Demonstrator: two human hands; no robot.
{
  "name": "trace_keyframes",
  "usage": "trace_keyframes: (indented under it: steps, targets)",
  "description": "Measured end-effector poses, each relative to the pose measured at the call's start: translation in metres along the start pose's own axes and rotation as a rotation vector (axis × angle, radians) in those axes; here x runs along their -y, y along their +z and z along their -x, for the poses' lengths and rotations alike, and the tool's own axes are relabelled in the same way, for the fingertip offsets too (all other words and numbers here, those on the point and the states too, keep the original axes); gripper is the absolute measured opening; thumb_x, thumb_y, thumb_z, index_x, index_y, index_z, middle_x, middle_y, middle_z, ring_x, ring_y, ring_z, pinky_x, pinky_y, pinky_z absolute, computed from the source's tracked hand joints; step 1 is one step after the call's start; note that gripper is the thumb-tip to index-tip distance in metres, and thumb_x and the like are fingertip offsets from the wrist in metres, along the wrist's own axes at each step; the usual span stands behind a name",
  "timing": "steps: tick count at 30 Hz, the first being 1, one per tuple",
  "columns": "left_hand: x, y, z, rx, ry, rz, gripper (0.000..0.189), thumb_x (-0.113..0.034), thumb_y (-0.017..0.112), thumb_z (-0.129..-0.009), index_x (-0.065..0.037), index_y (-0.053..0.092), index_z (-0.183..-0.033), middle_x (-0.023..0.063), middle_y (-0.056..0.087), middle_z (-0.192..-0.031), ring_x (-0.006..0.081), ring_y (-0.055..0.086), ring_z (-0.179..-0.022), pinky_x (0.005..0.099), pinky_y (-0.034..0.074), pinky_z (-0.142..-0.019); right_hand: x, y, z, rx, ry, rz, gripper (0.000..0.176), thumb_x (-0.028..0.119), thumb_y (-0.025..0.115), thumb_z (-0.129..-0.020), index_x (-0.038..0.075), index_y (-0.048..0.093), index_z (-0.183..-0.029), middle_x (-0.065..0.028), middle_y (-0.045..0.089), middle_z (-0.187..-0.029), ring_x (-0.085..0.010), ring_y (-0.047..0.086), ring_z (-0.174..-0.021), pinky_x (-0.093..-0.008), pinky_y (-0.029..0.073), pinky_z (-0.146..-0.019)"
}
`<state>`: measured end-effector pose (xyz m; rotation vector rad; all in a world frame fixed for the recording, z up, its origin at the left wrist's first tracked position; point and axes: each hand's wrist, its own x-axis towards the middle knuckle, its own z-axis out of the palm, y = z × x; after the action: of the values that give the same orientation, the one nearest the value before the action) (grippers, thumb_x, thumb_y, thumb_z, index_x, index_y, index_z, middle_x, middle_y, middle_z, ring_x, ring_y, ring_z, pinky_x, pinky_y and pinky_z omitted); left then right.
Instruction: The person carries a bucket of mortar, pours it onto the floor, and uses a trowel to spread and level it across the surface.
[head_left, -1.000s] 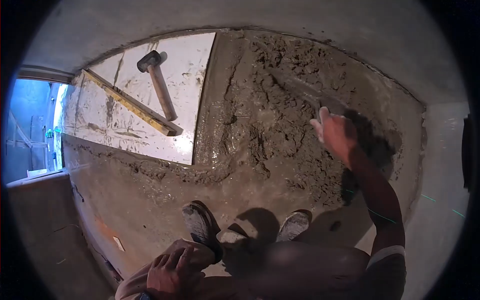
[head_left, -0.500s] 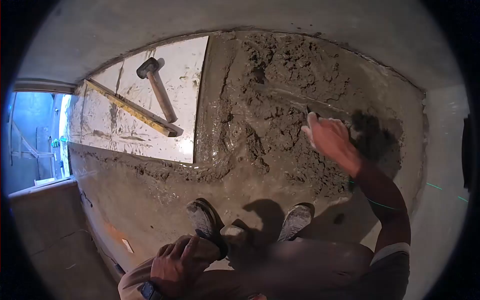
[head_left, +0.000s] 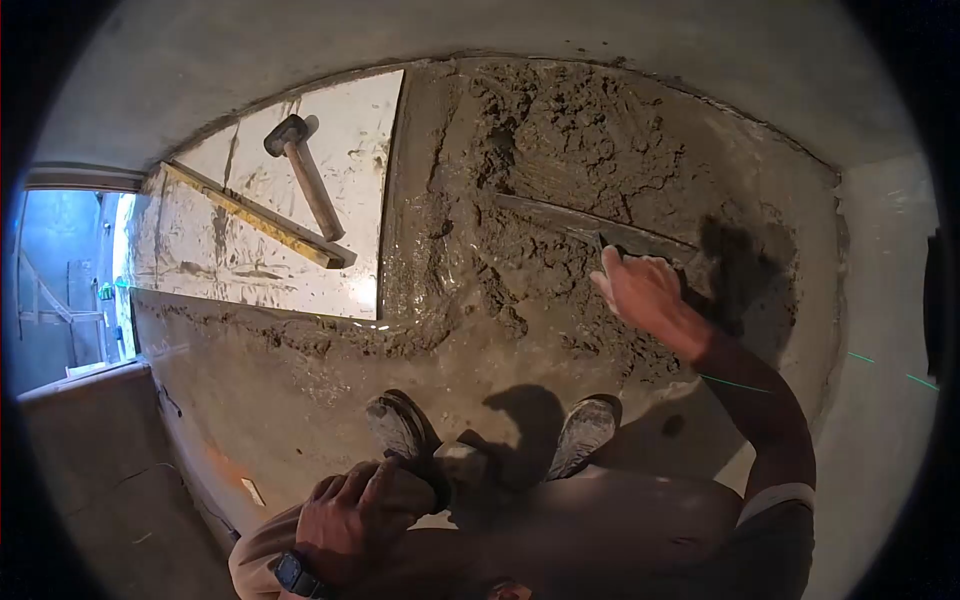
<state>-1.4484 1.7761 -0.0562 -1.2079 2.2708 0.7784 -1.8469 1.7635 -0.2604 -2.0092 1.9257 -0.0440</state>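
Observation:
My right hand (head_left: 645, 295) is closed around the handle of a finishing trowel (head_left: 560, 219). Its long, narrow blade lies across the rough wet mortar (head_left: 610, 130), slanting down from left to right. The handle is mostly hidden under my fingers, and wet mortar smears the fingertips. Behind the blade, toward the wall, a swept patch shows faint drag lines among lumps. My left hand (head_left: 345, 515) rests on my bent knee with its fingers laid over it, holding nothing. A watch (head_left: 295, 574) is on that wrist.
Left of the mortar lies a white tile (head_left: 340, 120), bearing a mallet (head_left: 308, 175) and a yellow spirit level (head_left: 250, 215). Walls border the floor behind and at right. My shoes (head_left: 585, 435) stand on the near floor. A bright doorway (head_left: 75, 270) opens at far left.
My right hand has drawn the trowel toward me over the mortar, and more of the blade now shows. My left hand stays on the knee. The view has shifted slightly.

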Motion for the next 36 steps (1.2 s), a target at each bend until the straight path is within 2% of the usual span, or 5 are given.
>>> trace_keyframes:
  steps: [4, 6, 9, 13, 36]
  targets:
    - [0.001, -0.002, -0.002, 0.026, -0.005, -0.012, 0.064, -0.036, 0.072, -0.078, -0.008, 0.052, -0.132, 0.0161, 0.061, -0.120, 0.0349, 0.061, -0.104, 0.0438, 0.047, -0.092, 0.007, 0.002, 0.006, -0.038, -0.016, -0.009, 0.031, 0.026, 0.060, -0.093, -0.004, 0.054, -0.100, -0.0132, 0.053, -0.052, -0.0321, 0.055, -0.047, -0.0435, 0.042, -0.045]
    - [0.003, -0.002, -0.005, 0.006, 0.045, -0.016, 0.064, -0.036, 0.072, -0.078, -0.007, 0.052, -0.131, 0.0162, 0.061, -0.120, 0.0349, 0.061, -0.103, 0.0443, 0.048, -0.090, 0.003, 0.008, 0.012, 0.177, 0.141, -0.232, 0.030, 0.024, 0.059, -0.093, -0.004, 0.053, -0.100, -0.0133, 0.053, -0.053, -0.0323, 0.055, -0.047, -0.0439, 0.041, -0.045]
    - [0.004, -0.002, -0.009, 0.023, 0.061, -0.032, 0.065, -0.037, 0.072, -0.078, -0.006, 0.052, -0.131, 0.0172, 0.061, -0.120, 0.0354, 0.061, -0.103, 0.0449, 0.048, -0.090, 0.015, -0.009, 0.017, -0.024, -0.030, -0.053, 0.030, 0.023, 0.059, -0.092, -0.005, 0.052, -0.099, -0.0143, 0.053, -0.053, -0.0329, 0.055, -0.048, -0.0445, 0.040, -0.045]
    - [0.008, -0.001, -0.013, 0.026, 0.094, -0.047, 0.071, -0.037, 0.071, -0.077, -0.009, 0.045, -0.137, 0.0136, 0.060, -0.120, 0.0329, 0.061, -0.102, 0.0443, 0.047, -0.090, 0.013, 0.005, 0.027, 0.173, 0.145, -0.233, 0.030, 0.028, 0.056, -0.092, -0.002, 0.053, -0.096, -0.0153, 0.057, -0.058, -0.0338, 0.059, -0.054, -0.0469, 0.044, -0.050]
    - [0.032, -0.016, -0.060, 0.112, 0.339, -0.191, 0.064, -0.042, 0.061, -0.085, -0.008, 0.044, -0.137, 0.0167, 0.056, -0.124, 0.0348, 0.058, -0.105, 0.0440, 0.045, -0.093, 0.043, 0.033, 0.103, 0.054, 0.149, -0.107, 0.031, 0.030, 0.062, -0.087, 0.004, 0.051, -0.098, -0.0142, 0.060, -0.059, -0.0339, 0.060, -0.052, -0.0466, 0.045, -0.049]
